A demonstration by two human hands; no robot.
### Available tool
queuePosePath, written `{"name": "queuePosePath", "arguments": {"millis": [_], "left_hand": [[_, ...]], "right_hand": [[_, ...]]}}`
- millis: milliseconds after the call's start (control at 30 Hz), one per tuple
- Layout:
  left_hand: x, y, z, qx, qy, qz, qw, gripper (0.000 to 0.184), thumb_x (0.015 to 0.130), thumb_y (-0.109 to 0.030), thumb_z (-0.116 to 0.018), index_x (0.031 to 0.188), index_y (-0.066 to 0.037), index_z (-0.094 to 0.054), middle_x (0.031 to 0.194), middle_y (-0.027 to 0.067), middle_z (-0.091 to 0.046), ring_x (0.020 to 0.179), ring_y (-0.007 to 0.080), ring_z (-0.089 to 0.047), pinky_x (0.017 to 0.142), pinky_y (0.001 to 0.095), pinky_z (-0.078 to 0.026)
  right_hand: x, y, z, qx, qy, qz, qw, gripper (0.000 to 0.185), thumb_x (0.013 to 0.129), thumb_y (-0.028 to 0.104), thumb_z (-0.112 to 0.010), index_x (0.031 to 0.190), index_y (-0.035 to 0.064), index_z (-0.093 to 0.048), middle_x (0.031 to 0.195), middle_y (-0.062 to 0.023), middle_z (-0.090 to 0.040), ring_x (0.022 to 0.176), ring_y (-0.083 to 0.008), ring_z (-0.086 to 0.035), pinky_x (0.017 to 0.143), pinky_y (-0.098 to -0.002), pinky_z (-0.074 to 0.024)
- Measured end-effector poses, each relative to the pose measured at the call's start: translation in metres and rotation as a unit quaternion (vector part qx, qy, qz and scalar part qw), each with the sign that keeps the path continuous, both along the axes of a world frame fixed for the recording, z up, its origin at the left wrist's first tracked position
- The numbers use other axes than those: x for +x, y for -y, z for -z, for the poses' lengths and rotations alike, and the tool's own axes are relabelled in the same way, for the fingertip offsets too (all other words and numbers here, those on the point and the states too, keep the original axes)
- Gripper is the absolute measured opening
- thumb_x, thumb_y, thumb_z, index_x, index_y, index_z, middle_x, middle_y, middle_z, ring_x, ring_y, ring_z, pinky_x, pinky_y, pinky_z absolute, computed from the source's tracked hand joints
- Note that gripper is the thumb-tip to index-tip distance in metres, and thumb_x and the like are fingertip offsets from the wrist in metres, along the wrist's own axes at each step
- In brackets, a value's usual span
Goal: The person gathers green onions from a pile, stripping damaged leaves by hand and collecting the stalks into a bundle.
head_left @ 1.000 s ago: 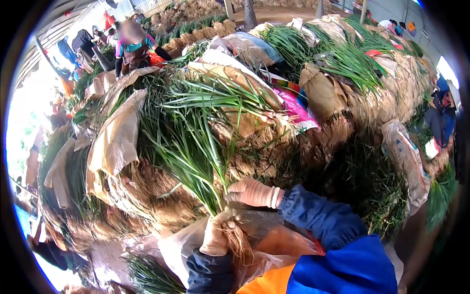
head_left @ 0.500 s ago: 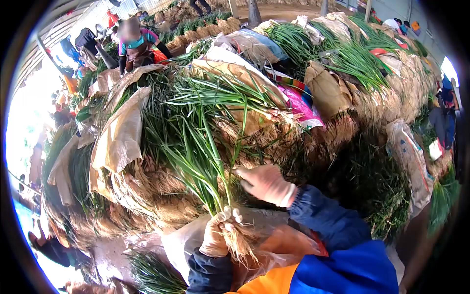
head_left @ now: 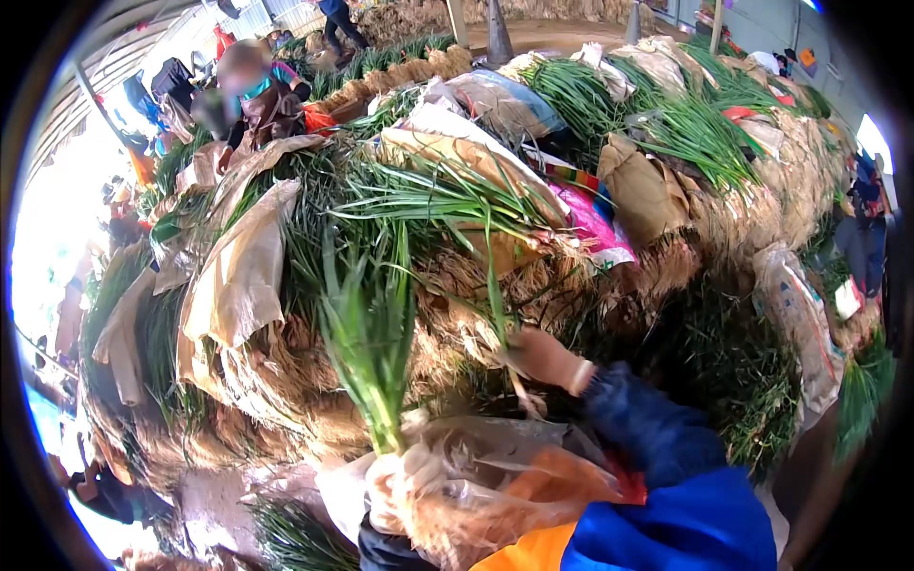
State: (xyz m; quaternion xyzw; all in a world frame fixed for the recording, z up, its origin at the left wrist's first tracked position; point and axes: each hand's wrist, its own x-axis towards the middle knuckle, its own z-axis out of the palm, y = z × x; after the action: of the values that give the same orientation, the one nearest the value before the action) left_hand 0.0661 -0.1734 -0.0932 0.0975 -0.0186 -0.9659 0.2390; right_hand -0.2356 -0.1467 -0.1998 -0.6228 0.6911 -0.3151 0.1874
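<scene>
Low in the middle of the head view, my left hand (head_left: pixel 388 495), gloved, is closed round the lower end of a bunch of green onions (head_left: pixel 369 347). The bunch's leaves point up and its pale roots hang over my lap, blurred by motion. To the right, my gloved right hand (head_left: pixel 547 360) pinches a single green onion stalk (head_left: pixel 496 290), held apart from the bunch, with its pale lower end below the fingers. Clear plastic (head_left: pixel 505 440) covers my lap beneath both hands.
In front lies a long heap of root-on green onions (head_left: pixel 305 385), partly covered by sacks (head_left: pixel 243 276). A loose bundle of green onions (head_left: pixel 447 203) rests on top. Loose leaves (head_left: pixel 724 366) lie at right. Another person (head_left: pixel 271 105) works behind the heap.
My right hand has moved right and down, taking a single stalk away from the bunch. My left hand has shifted slightly left and down, and the bunch stands more upright.
</scene>
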Motion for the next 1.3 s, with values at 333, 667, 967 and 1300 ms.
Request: {"name": "queuePosePath", "arguments": {"millis": [333, 667, 967, 1300], "left_hand": [[-0.076, 0.062, 0.031, -0.119, 0.084, 0.015, 0.989, 0.013, 0.090, -0.017, -0.059, 0.097, -0.006, -0.057, 0.071, -0.0030, -0.044, 0.066, 0.0107, -0.044, 0.062, 0.0268, -0.044], [-0.102, 0.043, 0.046, -0.108, 0.235, -0.017, 0.966, 0.026, 0.083, -0.017, -0.062, 0.104, -0.001, -0.062, 0.117, 0.0170, -0.065, 0.107, 0.0306, -0.062, 0.092, 0.0455, -0.049], [-0.119, 0.033, 0.075, -0.141, 0.212, 0.006, 0.967, 0.038, 0.087, -0.019, -0.064, 0.116, 0.006, -0.059, 0.107, 0.0138, -0.067, 0.096, 0.0268, -0.064, 0.084, 0.0416, -0.053], [-0.110, 0.016, 0.055, -0.064, 0.214, -0.005, 0.975, 0.020, 0.083, -0.007, -0.064, 0.100, 0.002, -0.061, 0.090, 0.0113, -0.067, 0.077, 0.0236, -0.064, 0.074, 0.0312, -0.054]], "right_hand": [[-0.048, -0.008, -0.094, -0.006, -0.245, 0.189, 0.951, 0.013, 0.086, 0.022, -0.056, 0.090, 0.0110, -0.063, 0.064, -0.0086, -0.061, 0.060, -0.0310, -0.062, 0.055, -0.0457, -0.0467], [-0.046, 0.004, -0.126, -0.074, -0.323, 0.142, 0.933, 0.017, 0.091, 0.029, -0.058, 0.083, 0.0148, -0.060, 0.051, 0.0026, -0.047, 0.040, -0.0126, -0.044, 0.040, -0.0333, -0.0392], [-0.016, 0.042, -0.070, 0.071, 0.211, 0.097, 0.970, 0.033, 0.089, 0.044, -0.065, 0.079, 0.0122, -0.066, 0.062, -0.0001, -0.059, 0.051, -0.0114, -0.052, 0.052, -0.0289, -0.0446], [0.038, 0.028, -0.068, -0.032, 0.146, 0.122, 0.981, 0.024, 0.089, 0.028, -0.059, 0.081, 0.0060, -0.059, 0.067, -0.0131, -0.062, 0.060, -0.0273, -0.063, 0.056, -0.0408, -0.0487]]}}
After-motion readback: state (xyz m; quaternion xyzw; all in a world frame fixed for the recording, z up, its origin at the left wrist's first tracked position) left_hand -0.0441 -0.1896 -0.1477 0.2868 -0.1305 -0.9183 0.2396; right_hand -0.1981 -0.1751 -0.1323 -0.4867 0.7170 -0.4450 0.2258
